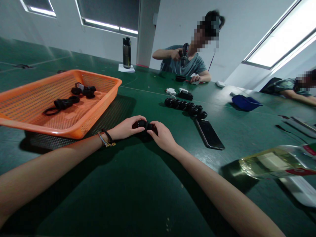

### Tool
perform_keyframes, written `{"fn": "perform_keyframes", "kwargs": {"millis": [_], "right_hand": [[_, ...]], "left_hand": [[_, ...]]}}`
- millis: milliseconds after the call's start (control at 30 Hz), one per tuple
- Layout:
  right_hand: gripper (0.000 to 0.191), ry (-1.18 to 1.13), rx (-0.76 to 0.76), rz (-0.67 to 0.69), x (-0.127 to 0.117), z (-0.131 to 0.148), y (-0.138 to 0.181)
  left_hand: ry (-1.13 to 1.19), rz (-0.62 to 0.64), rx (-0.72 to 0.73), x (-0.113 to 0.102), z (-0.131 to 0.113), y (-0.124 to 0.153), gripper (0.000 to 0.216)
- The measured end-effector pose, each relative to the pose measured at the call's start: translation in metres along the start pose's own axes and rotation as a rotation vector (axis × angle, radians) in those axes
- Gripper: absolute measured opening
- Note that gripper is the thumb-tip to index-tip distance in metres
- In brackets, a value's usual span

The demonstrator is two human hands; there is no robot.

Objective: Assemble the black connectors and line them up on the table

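Both of my hands meet over the green table, gripping a small black part of rounded shape. My left hand, with bracelets at the wrist, is closed round its left end. Around the right end are the fingers of my right hand. The fingers hide much of the part, so its exact kind cannot be made out. Several round black pieces stand in a row beyond my right hand. To the left, an orange basket contains several black parts with loops.
A phone lies right of my hands, near a bottle of yellowish liquid. Farther off are a blue tray, a dark drink bottle and small white and black pieces. Opposite, a person holds a power tool; another sits far right.
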State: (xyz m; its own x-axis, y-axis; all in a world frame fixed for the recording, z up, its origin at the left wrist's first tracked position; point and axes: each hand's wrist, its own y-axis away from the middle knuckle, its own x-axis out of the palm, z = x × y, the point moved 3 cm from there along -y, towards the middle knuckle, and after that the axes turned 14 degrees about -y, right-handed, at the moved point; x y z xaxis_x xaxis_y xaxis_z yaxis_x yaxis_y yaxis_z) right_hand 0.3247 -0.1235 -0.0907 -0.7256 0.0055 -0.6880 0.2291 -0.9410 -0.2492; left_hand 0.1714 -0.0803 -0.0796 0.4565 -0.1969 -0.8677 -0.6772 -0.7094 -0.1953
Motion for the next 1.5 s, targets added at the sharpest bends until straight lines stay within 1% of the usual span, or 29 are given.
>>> {"fn": "perform_keyframes", "kwargs": {"millis": [667, 1500], "right_hand": [[0.022, 0.024, -0.016, -0.004, 0.0007, 0.0002, -0.0004], [0.023, 0.011, 0.006, 0.005, -0.0004, 0.0024, 0.0005]], "left_hand": [[-0.014, -0.005, 0.004, 0.0004, 0.0016, 0.0000, 0.036], [-0.023, -0.009, 0.013, 0.0006, 0.0008, -0.0010, 0.038]]}}
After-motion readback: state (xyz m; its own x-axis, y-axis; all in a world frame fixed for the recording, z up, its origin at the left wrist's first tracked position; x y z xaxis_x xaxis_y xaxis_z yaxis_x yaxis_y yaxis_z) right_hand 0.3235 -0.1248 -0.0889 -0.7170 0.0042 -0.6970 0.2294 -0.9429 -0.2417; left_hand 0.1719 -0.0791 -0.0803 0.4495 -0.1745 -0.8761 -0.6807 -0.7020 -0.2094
